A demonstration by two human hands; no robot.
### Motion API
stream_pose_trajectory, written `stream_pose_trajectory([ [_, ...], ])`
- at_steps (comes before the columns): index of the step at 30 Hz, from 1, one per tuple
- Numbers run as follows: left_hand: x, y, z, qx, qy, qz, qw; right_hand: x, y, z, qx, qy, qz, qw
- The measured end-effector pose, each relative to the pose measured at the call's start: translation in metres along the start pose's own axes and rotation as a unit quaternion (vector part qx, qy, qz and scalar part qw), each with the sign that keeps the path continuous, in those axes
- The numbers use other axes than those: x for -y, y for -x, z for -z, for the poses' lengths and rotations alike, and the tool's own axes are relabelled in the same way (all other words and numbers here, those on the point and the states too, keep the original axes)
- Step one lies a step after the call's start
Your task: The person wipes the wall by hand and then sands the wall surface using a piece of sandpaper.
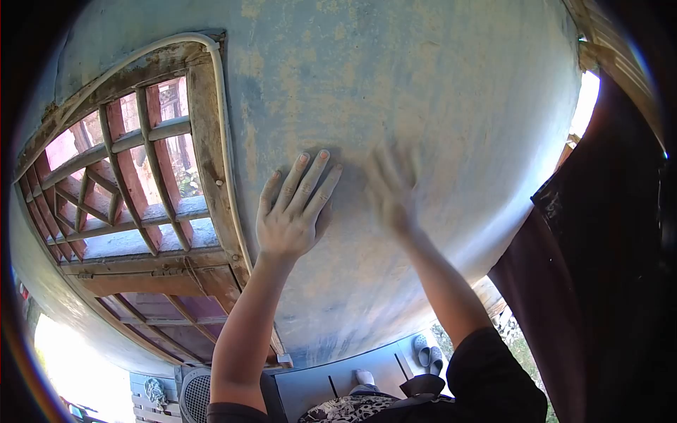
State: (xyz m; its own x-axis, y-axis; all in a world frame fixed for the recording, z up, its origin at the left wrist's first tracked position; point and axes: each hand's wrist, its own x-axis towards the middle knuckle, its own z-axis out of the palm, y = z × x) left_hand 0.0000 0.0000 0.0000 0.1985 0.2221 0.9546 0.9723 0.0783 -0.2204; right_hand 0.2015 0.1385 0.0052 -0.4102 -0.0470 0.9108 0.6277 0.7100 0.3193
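Observation:
A pale blue-grey wall point(310, 92) with worn, yellowish patches fills the middle of the view. Against it my left hand point(289, 218) lies with its fingers stretched and spread, a little right of the window frame. My right hand point(393, 187) is raised beside it at about the same height, also over the wall. Motion smears its fingers, though they show apart and nothing appears in them.
To the left is a wooden window point(208, 134) with bars and a cable along its edge. A dark cloth point(564, 282) hangs at the right. Below are grey clogs point(423, 351), a round dark mesh point(200, 395) and a crumpled cloth point(154, 392).

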Motion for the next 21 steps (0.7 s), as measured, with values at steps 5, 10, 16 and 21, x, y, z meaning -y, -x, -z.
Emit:
stream_pose_trajectory([
  [5, 0.001, 0.001, 0.001, -0.001, 0.019, 0.009, 1.0, -0.014, 0.099, -0.015, 0.045, -0.024, 0.106, 0.993],
  [10, -0.001, 0.002, 0.0, -0.003, 0.006, 0.008, 1.0, -0.046, 0.024, 0.017, -0.104, -0.078, -0.251, 0.959],
  [16, -0.003, 0.004, 0.001, 0.0, 0.003, 0.02, 1.0, 0.038, 0.05, -0.008, -0.038, -0.091, -0.182, 0.978],
  [21, -0.003, 0.006, 0.001, -0.004, 0.012, 0.022, 1.0, 0.085, 0.14, -0.018, 0.025, -0.152, -0.145, 0.977],
])
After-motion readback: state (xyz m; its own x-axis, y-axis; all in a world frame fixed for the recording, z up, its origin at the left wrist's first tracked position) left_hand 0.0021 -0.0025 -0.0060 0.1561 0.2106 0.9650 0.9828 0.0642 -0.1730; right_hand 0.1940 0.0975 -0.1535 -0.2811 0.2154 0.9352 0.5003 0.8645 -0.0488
